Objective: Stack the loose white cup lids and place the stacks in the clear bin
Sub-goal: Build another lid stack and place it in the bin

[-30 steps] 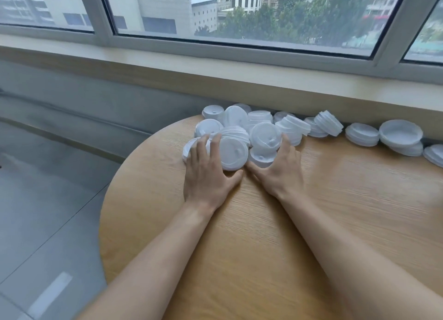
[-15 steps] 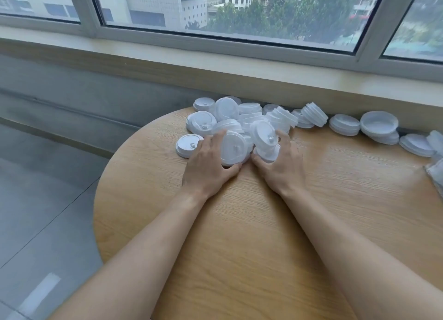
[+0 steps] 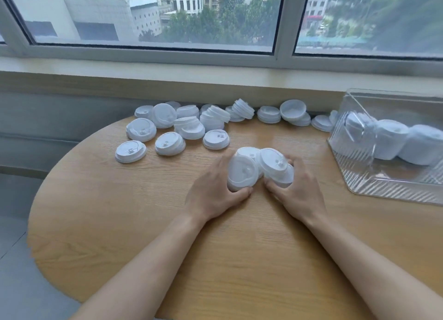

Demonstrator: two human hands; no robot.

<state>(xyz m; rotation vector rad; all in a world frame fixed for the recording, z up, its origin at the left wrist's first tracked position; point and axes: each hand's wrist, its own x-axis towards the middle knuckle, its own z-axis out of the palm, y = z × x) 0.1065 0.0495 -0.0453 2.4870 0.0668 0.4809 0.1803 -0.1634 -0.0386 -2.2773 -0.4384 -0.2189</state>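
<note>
Both hands sit close together near the middle of the round wooden counter (image 3: 215,259), each wrapped around a short bunch of white lids. The left hand (image 3: 213,192) has its fingers curled over the far side of one bunch (image 3: 242,171) and its thumb tucked in at the near edge. The right hand (image 3: 300,190) curls round the second bunch (image 3: 275,166) in the same way, fingers behind and thumb in front. The two bunches tilt toward each other and touch in the middle, with their tops facing the person.

Farther back, loose lids (image 3: 167,130) lie scattered across the left rear part of the counter, some flat and single, some leaning in small piles. More lids (image 3: 268,115) run in a row along the back edge just below the window sill (image 3: 215,80), and one of them lies upside down on another.

The clear bin (image 3: 383,188) stands at the right side of the counter, well apart from the hands. Inside it lie several stacks of lids (image 3: 393,141) on their sides, side by side.
</note>
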